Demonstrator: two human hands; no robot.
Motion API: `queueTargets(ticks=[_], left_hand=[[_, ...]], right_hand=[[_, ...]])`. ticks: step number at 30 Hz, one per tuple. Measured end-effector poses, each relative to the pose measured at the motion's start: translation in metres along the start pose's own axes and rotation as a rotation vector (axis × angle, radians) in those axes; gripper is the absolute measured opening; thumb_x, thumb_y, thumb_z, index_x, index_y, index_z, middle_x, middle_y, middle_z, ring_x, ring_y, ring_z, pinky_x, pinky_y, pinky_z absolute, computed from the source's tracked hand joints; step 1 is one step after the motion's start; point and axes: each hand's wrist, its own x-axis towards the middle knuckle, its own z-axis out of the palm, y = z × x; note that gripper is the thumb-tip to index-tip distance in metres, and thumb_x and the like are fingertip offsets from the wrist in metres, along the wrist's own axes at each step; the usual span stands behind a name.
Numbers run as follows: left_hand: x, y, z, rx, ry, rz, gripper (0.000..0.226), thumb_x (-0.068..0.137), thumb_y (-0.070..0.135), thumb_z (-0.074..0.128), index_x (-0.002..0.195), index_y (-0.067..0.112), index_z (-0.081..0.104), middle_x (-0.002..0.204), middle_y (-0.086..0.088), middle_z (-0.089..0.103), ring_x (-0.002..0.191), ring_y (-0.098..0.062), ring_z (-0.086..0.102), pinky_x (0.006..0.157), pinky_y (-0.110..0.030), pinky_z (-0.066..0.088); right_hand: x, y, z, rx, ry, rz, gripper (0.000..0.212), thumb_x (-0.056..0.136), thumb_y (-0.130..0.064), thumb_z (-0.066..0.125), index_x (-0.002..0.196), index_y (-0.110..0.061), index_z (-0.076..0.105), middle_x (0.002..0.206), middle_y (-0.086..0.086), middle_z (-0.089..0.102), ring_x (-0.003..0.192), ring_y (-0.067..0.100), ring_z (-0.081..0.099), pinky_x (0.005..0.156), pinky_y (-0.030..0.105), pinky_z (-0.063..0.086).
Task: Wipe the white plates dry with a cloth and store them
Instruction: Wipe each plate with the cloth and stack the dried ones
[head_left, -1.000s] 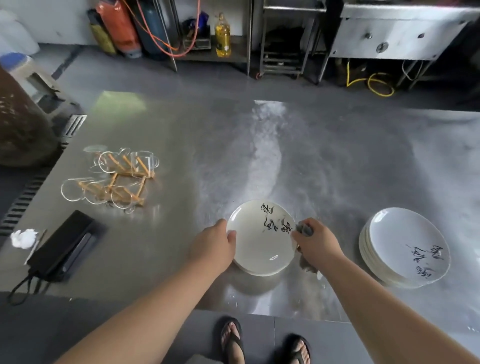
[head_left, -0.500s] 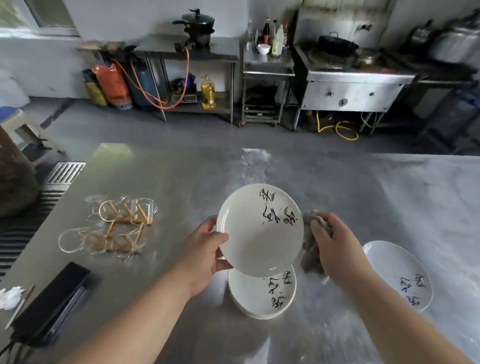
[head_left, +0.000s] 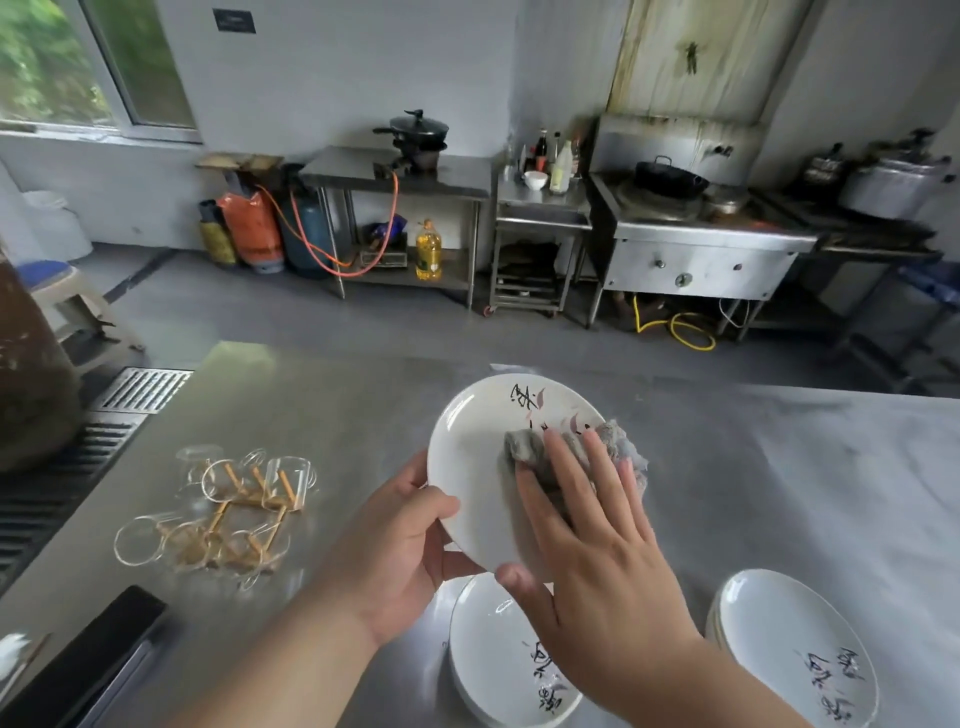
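Observation:
A white plate (head_left: 475, 457) with black brush marks is lifted and tilted above the steel table (head_left: 779, 467). My left hand (head_left: 400, 551) grips its left rim, thumb on the face. My right hand (head_left: 592, 540) lies flat on the plate's face, straight fingers pressing a grey cloth (head_left: 550, 452) against it. Below them a stack of white plates (head_left: 498, 654) sits on the table, partly hidden by my right hand. A second stack of white plates (head_left: 795, 644) stands at the lower right.
Clear glass cups on a folding wooden rack (head_left: 228, 509) lie at the table's left. A black case (head_left: 88, 670) sits at the near-left corner. Beyond the table are gas cylinders (head_left: 254, 228), a steel shelf, a stove with a wok (head_left: 670, 179) and a floor drain (head_left: 140, 389).
My left hand lifted the top plate off the near stack and tilted it up. My right hand moved from the plate's right edge onto its face, pressing the cloth there.

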Motion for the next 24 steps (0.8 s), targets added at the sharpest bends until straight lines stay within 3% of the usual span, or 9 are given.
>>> queueTargets(ticks=[3, 5, 7, 11, 13, 15, 18, 22, 24], left_hand=[[0.000, 0.005, 0.002, 0.012, -0.034, -0.001, 0.052, 0.084, 0.004, 0.050, 0.127, 0.024, 0.073, 0.121, -0.018, 0.074, 0.096, -0.030, 0.074, 0.071, -0.046, 0.062], [0.001, 0.007, 0.004, 0.045, -0.043, -0.003, 0.054, 0.083, 0.004, 0.051, 0.129, 0.025, 0.072, 0.124, -0.020, 0.072, 0.100, -0.032, 0.073, 0.074, -0.048, 0.062], [0.000, 0.010, 0.008, 0.067, -0.067, 0.005, 0.057, 0.082, 0.003, 0.050, 0.132, 0.024, 0.070, 0.126, -0.025, 0.069, 0.103, -0.035, 0.071, 0.077, -0.051, 0.061], [0.002, 0.014, 0.020, 0.146, -0.111, 0.038, 0.062, 0.080, -0.001, 0.049, 0.134, 0.023, 0.068, 0.115, -0.023, 0.068, 0.087, -0.025, 0.068, 0.073, -0.045, 0.060], [0.005, 0.017, 0.021, 0.120, -0.075, 0.074, 0.063, 0.077, -0.001, 0.050, 0.133, 0.020, 0.069, 0.123, -0.020, 0.070, 0.096, -0.027, 0.069, 0.076, -0.042, 0.058], [0.005, 0.023, 0.016, 0.079, -0.044, 0.115, 0.059, 0.078, 0.000, 0.050, 0.129, 0.019, 0.071, 0.131, -0.023, 0.070, 0.112, -0.036, 0.069, 0.083, -0.050, 0.058], [0.001, 0.027, 0.005, 0.022, -0.074, 0.102, 0.055, 0.081, 0.000, 0.051, 0.128, 0.019, 0.072, 0.128, -0.023, 0.071, 0.111, -0.038, 0.072, 0.078, -0.054, 0.062], [-0.002, 0.019, 0.010, 0.083, -0.082, 0.047, 0.054, 0.078, 0.000, 0.053, 0.125, 0.017, 0.073, 0.116, -0.029, 0.069, 0.098, -0.039, 0.066, 0.074, -0.053, 0.062], [-0.002, 0.020, 0.015, 0.084, -0.097, 0.065, 0.057, 0.078, -0.001, 0.052, 0.128, 0.019, 0.072, 0.113, -0.024, 0.070, 0.095, -0.033, 0.065, 0.070, -0.047, 0.062]], right_hand=[[0.003, 0.010, -0.008, 0.033, -0.055, -0.048, 0.091, 0.096, -0.078, 0.021, 0.164, -0.018, 0.030, 0.174, 0.001, 0.015, 0.162, 0.029, 0.005, 0.125, 0.055, 0.028], [0.012, 0.017, -0.012, -0.001, -0.114, -0.024, 0.092, 0.092, -0.084, 0.003, 0.166, -0.029, 0.001, 0.174, -0.006, -0.008, 0.160, 0.025, -0.018, 0.130, 0.052, 0.011], [0.023, 0.019, -0.017, -0.027, -0.135, -0.005, 0.090, 0.089, -0.086, -0.006, 0.162, -0.034, -0.016, 0.172, -0.007, -0.024, 0.155, 0.025, -0.034, 0.130, 0.051, -0.003], [0.044, 0.001, -0.022, 0.029, -0.128, -0.072, 0.094, 0.089, -0.084, -0.009, 0.163, -0.026, -0.014, 0.171, 0.002, -0.029, 0.153, 0.029, -0.037, 0.128, 0.056, -0.007], [0.042, -0.007, -0.022, 0.084, -0.124, -0.169, 0.095, 0.092, -0.082, -0.002, 0.166, -0.022, -0.004, 0.173, 0.003, -0.020, 0.157, 0.031, -0.028, 0.129, 0.058, -0.003], [0.032, -0.007, -0.019, 0.091, -0.143, -0.294, 0.094, 0.096, -0.080, 0.006, 0.168, -0.020, 0.009, 0.176, 0.001, -0.007, 0.160, 0.031, -0.015, 0.129, 0.059, 0.006], [0.021, 0.005, -0.022, -0.009, -0.161, -0.317, 0.093, 0.096, -0.080, 0.008, 0.166, -0.022, 0.021, 0.175, 0.000, 0.006, 0.162, 0.031, -0.003, 0.126, 0.060, 0.020], [0.043, 0.008, -0.033, -0.095, -0.116, -0.115, 0.095, 0.090, -0.083, 0.000, 0.165, -0.024, -0.006, 0.173, -0.002, -0.019, 0.157, 0.030, -0.028, 0.129, 0.055, 0.002], [0.050, -0.002, -0.036, -0.069, -0.114, -0.101, 0.097, 0.089, -0.084, -0.003, 0.164, -0.023, -0.012, 0.171, -0.002, -0.027, 0.154, 0.028, -0.035, 0.128, 0.055, -0.004]])
